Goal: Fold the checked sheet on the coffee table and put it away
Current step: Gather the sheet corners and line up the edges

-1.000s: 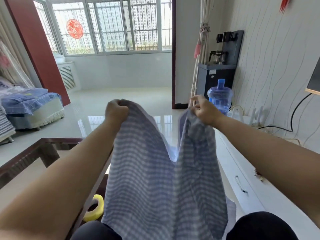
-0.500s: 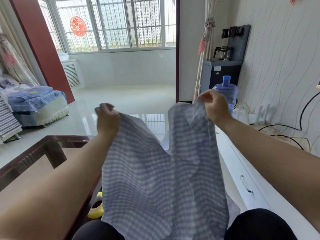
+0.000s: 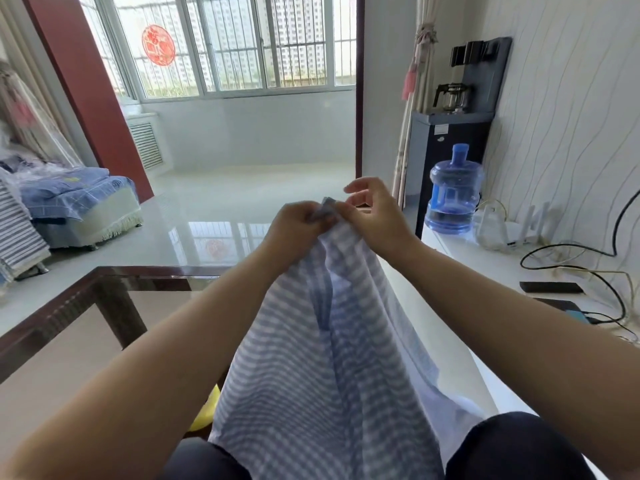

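The checked sheet (image 3: 322, 368) hangs in the air in front of the person, gathered at its top edge and falling in soft folds down to the lap between the knees, just right of the coffee table (image 3: 104, 282). Its upper corners are brought together: the left hand (image 3: 298, 225) is closed on the gathered cloth, and the right hand (image 3: 375, 213) touches it from the right, pinching the corner with thumb and one finger while the other fingers are spread loose. A yellow object (image 3: 206, 412) shows partly below the sheet's left edge. Farther right, a blue water bottle (image 3: 453, 192) stands on the floor beside a dark dispenser (image 3: 450, 133), with cables (image 3: 588, 268) on the white cabinet.
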A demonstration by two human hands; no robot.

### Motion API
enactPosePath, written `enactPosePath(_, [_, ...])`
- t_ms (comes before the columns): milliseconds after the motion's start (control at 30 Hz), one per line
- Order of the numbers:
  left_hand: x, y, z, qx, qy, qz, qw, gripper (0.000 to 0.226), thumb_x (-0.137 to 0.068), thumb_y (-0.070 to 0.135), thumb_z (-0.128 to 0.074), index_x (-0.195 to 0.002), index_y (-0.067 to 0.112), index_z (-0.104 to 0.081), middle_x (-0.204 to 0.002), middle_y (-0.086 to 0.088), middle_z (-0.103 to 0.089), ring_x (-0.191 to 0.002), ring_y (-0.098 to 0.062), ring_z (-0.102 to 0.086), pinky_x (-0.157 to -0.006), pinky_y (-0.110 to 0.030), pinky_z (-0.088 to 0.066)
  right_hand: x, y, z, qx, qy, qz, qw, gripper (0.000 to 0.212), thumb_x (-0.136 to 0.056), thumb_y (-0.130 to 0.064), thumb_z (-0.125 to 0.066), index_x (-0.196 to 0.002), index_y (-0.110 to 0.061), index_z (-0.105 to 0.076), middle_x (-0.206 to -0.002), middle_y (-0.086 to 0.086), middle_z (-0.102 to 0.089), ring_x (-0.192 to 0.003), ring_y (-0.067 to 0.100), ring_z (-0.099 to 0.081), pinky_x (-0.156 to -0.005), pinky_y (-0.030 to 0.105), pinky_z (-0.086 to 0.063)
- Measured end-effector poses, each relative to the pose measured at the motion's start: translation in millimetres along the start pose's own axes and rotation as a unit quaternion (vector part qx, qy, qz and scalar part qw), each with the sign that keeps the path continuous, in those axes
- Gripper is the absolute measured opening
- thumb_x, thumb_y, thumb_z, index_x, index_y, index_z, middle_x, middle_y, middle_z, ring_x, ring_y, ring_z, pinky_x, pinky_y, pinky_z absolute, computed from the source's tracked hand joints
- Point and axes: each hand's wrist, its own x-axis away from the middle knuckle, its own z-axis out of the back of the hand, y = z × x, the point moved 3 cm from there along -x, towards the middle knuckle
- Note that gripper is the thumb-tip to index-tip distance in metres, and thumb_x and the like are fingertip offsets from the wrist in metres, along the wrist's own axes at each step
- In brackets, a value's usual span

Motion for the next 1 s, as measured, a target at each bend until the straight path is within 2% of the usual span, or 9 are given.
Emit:
enactPosePath(67, [-1,-6,6,0.012,0.017,0.006,1.000,0.027,-0.090,0.015,-0.063,-0.064,0.021,-0.060,-0.054,0.012,-0.055,-0.051,-0.004,-0.048,-0.053,-0.019,-0.040,3,10,0,0.068,-0.048,-0.035,0.996,0.045,-0.081,-0.036,-0.073,-0.108,-0.017,-0.043,-0.092,-0.003,-0.059,-0.078,0.004,-0.059,-0.070,0.015,-0.050])
enactPosePath(133, [-3,-10,13,0.024,0.023,0.017,0.999,0.026,-0.090,0.013,-0.062,-0.065,0.020,-0.059,-0.052,0.014,-0.053,-0.049,-0.002,-0.047,-0.052,-0.018,-0.039,7,27,-1,0.117,-0.114,-0.071,0.984,0.050,-0.079,-0.039,-0.074,-0.108,-0.014,-0.041,-0.095,0.007,-0.059,-0.079,0.017,-0.062,-0.073,0.026,-0.055])
enactPosePath(233, [-7,-13,18,0.024,0.017,0.018,0.999,0.026,-0.092,0.023,-0.061,-0.077,0.003,-0.061,-0.067,-0.003,-0.049,-0.062,-0.014,-0.044,-0.060,-0.028,-0.036,16,41,-2,0.109,-0.158,-0.100,0.976,0.045,-0.080,-0.047,-0.070,-0.098,-0.014,-0.046,-0.081,0.007,-0.056,-0.070,0.020,-0.055,-0.067,0.040,-0.050])
enactPosePath(333, [-9,-12,20,-0.016,0.022,0.015,1.000,0.037,-0.095,0.032,-0.056,-0.079,-0.002,-0.058,-0.068,-0.005,-0.043,-0.062,-0.013,-0.038,-0.056,-0.026,-0.030,25,44,-3,0.123,-0.119,-0.064,0.983,0.033,-0.082,-0.046,-0.068,-0.088,-0.019,-0.051,-0.077,-0.001,-0.058,-0.067,0.015,-0.056,-0.066,0.036,-0.049])
enactPosePath(467, [-12,-13,19,-0.030,0.002,0.015,0.999,0.028,-0.095,0.024,-0.057,-0.084,-0.002,-0.061,-0.071,-0.007,-0.048,-0.064,-0.013,-0.042,-0.059,-0.026,-0.033,46,34,-6,0.163,-0.022,0.009,0.986,0.031,-0.089,-0.037,-0.063,-0.108,-0.017,-0.049,-0.086,-0.004,-0.065,-0.075,0.019,-0.063,-0.068,0.032,-0.050])
enactPosePath(767, [-15,-5,5,-0.069,-0.028,0.003,0.997,0.022,-0.096,0.025,-0.056,-0.082,0.010,-0.066,-0.071,0.002,-0.057,-0.061,-0.005,-0.047,-0.058,-0.016,-0.040,57,37,-3,0.203,0.032,0.100,0.974,0.020,-0.095,-0.024,-0.057,-0.104,-0.024,-0.039,-0.090,0.000,-0.071,-0.073,0.025,-0.065,-0.059,0.024,-0.038])
enactPosePath(867, [-16,-3,3,-0.098,-0.013,-0.010,0.995,0.029,-0.098,0.027,-0.052,-0.076,0.010,-0.060,-0.066,0.001,-0.050,-0.058,-0.007,-0.041,-0.056,-0.020,-0.036,59,36,-2,0.229,0.046,0.152,0.961,0.022,-0.093,-0.022,-0.059,-0.102,-0.023,-0.039,-0.089,0.004,-0.072,-0.072,0.026,-0.067,-0.053,0.014,-0.032])
enactPosePath(933, [-16,-3,2,-0.107,0.000,-0.014,0.994,0.027,-0.098,0.024,-0.051,-0.081,0.005,-0.059,-0.070,-0.005,-0.050,-0.062,-0.012,-0.041,-0.061,-0.026,-0.035,61,35,-1,0.222,0.054,0.158,0.961,0.019,-0.091,-0.021,-0.061,-0.105,-0.014,-0.049,-0.093,0.007,-0.072,-0.078,0.025,-0.069,-0.058,0.010,-0.037])
enactPosePath(1000, [-16,-4,1,-0.111,0.010,-0.014,0.994,0.024,-0.098,0.022,-0.051,-0.086,0.003,-0.060,-0.075,-0.009,-0.054,-0.066,-0.015,-0.045,-0.064,-0.029,-0.036,59,36,1,0.185,0.037,0.101,0.977,0.023,-0.091,-0.025,-0.063,-0.105,-0.009,-0.055,-0.099,0.007,-0.071,-0.086,0.022,-0.068,-0.066,0.021,-0.047])
